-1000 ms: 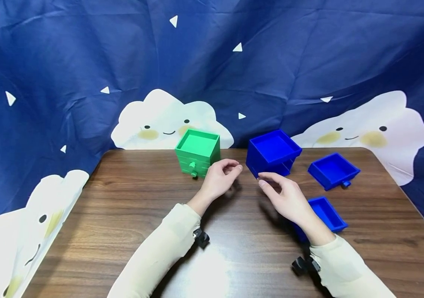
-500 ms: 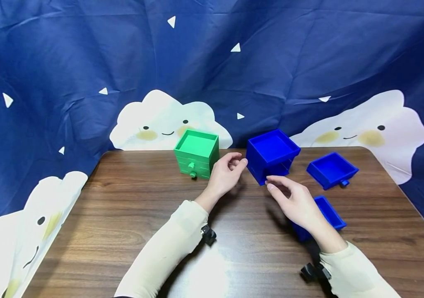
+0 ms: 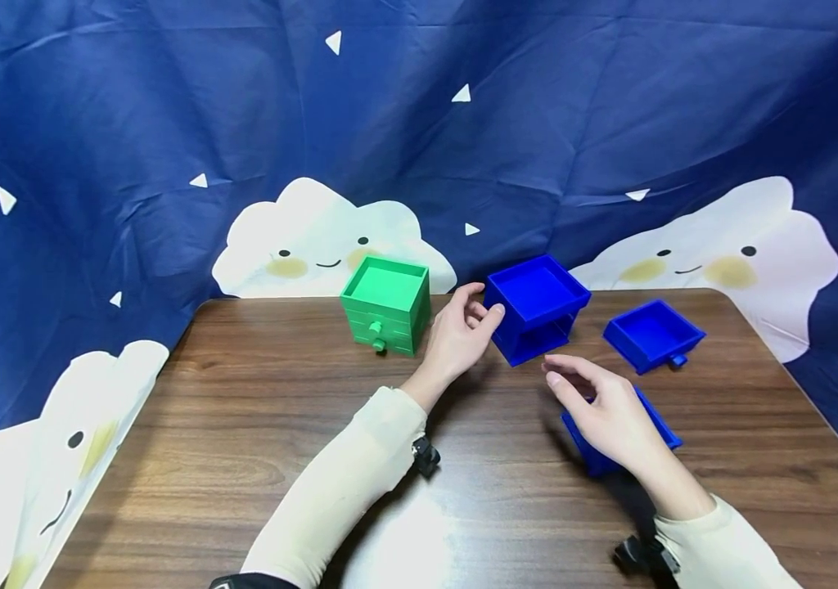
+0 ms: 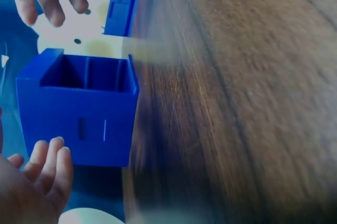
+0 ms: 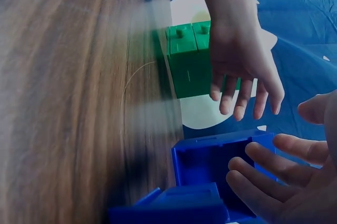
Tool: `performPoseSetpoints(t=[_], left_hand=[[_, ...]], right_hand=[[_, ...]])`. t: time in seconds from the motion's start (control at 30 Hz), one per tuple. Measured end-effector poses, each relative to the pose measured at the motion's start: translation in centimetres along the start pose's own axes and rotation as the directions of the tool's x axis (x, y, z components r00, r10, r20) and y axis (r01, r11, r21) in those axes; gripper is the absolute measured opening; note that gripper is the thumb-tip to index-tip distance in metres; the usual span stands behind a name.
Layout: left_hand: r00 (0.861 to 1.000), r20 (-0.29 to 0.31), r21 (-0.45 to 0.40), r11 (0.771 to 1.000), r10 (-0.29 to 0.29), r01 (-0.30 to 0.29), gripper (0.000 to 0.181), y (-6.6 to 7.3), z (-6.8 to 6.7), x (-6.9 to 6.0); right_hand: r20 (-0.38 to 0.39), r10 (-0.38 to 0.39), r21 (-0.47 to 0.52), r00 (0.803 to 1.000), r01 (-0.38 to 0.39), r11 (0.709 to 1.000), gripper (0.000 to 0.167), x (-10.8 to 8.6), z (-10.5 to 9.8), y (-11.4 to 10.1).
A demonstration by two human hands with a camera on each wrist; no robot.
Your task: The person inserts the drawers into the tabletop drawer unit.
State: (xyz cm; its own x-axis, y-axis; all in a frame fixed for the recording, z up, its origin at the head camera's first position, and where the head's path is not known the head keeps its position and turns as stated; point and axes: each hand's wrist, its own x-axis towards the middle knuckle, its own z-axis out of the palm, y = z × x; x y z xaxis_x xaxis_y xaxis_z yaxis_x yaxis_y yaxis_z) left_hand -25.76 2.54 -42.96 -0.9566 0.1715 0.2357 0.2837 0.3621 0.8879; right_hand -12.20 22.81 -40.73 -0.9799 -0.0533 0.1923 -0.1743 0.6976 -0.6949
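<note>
A blue cabinet (image 3: pixel 537 303) with a recessed top and an open front stands at the back middle. My left hand (image 3: pixel 459 335) is beside its left side, fingers loosely bent around nothing; in the left wrist view the fingertips of that hand (image 4: pixel 37 182) are close to the cabinet wall (image 4: pixel 79 124), and contact cannot be told. My right hand (image 3: pixel 606 409) hovers in front and to the right of the cabinet, holding nothing, above a blue drawer (image 3: pixel 588 446) that it partly hides. Another blue drawer (image 3: pixel 655 334) with a knob lies to the right of the cabinet.
On the left, behind my left forearm, stands a green cabinet (image 3: pixel 387 303) with its drawers in and its knobs facing forward. The wooden table (image 3: pixel 257 409) ends at a blue curtain (image 3: pixel 389 106) with white clouds. Black wrist cameras hang below both sleeves.
My left hand has moved right, from near the green cabinet to the blue cabinet's left side. My right hand has drawn back to the right, away from the cabinet, over the nearer drawer.
</note>
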Motion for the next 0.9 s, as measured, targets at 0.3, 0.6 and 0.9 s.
performPoseSetpoints(t=[0.3, 0.6, 0.9], left_hand=[[0.999, -0.033, 0.073, 0.997, 0.012, -0.01, 0.056, 0.6, 0.7, 1.0], [0.999, -0.022, 0.145, 0.989, 0.024, -0.02, 0.055, 0.6, 1.6, 1.3], [0.999, -0.019, 0.192, 0.98, 0.048, -0.043, 0.057, 0.4, 2.2, 1.4]], right_hand=[[-0.046, -0.016, 0.014, 0.999, 0.016, 1.0, 0.033, -1.3, -0.6, 0.9], [-0.092, -0.021, 0.007, 0.996, 0.022, 1.0, 0.031, -2.5, -1.3, 1.2], [-0.137, -0.039, 0.01, 0.99, 0.041, 0.999, 0.028, -4.1, -1.8, 1.9]])
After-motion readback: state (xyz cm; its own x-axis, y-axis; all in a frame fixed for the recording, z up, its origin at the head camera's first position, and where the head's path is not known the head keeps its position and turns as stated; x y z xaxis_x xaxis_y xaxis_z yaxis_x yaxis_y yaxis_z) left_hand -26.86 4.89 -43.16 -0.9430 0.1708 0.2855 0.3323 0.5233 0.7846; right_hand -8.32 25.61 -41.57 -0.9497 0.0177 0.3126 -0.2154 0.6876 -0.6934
